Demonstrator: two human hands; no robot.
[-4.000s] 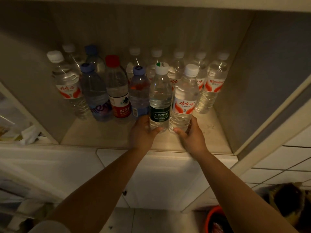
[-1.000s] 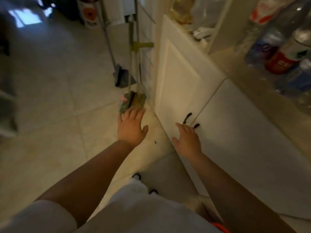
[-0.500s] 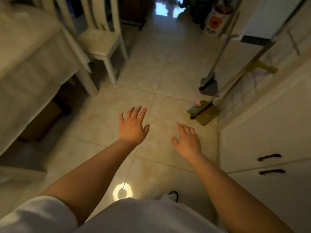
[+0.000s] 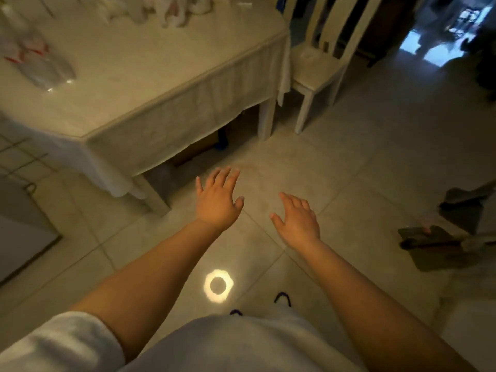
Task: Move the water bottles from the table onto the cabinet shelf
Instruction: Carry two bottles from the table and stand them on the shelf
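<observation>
The table [image 4: 150, 76], draped in a pale cloth, fills the upper left. A clear water bottle with a red and white label [image 4: 37, 63] lies blurred on its left part; more blurred bottles or bags [image 4: 166, 6] stand at its far edge. My left hand [image 4: 217, 200] and my right hand [image 4: 298, 218] are stretched out in front of me over the floor, fingers spread, holding nothing. Both are short of the table's near corner. The cabinet shelf is out of view.
A white chair [image 4: 316, 65] stands by the table's right end. A dustpan and broom head [image 4: 442, 237] lie on the tiled floor at the right. A white box or appliance [image 4: 21, 232] sits at the left edge. A round light spot [image 4: 218, 285] shines near my feet.
I have turned left, away from the cabinet; the table has come into full view. Both hands stay empty and spread. Four seconds ago they were setting bottles on the shelf.
</observation>
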